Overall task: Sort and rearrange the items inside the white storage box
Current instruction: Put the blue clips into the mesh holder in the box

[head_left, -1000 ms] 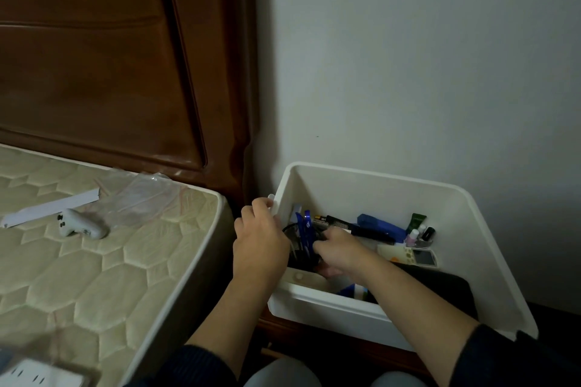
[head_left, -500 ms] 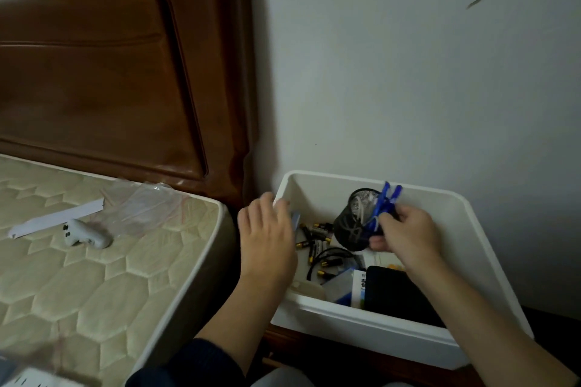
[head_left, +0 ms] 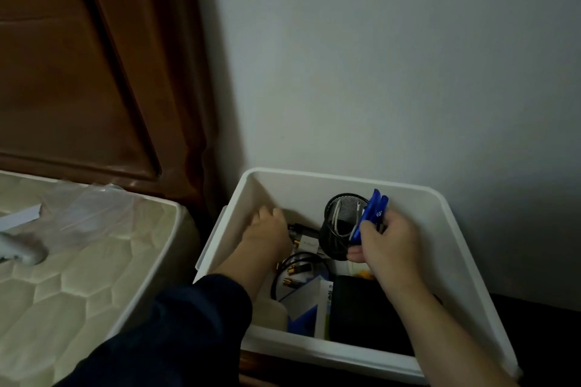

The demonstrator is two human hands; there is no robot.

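The white storage box (head_left: 446, 217) stands against the wall. My right hand (head_left: 386, 245) grips a black mesh pen cup (head_left: 341, 223) tilted inside the box, with blue pens (head_left: 372, 210) pressed against its rim; white cords lie in the cup. My left hand (head_left: 267, 236) reaches down into the box's left side over black cables with gold plugs (head_left: 295, 270); whether its fingers hold anything is hidden. A blue and white carton (head_left: 309, 308) and a flat black case (head_left: 361, 311) lie at the box's near side.
A quilted mattress (head_left: 78, 286) lies to the left, with a clear plastic bag (head_left: 91, 217), a white paper strip (head_left: 19, 217) and a white gadget (head_left: 22, 251) on it. A dark wooden headboard (head_left: 94, 72) rises behind. The box rests on a dark wooden stand (head_left: 251, 364).
My right hand lifted the mesh cup and blue pens from the box's left to its back middle. My left hand left the box's rim and went down inside. The camera came closer.
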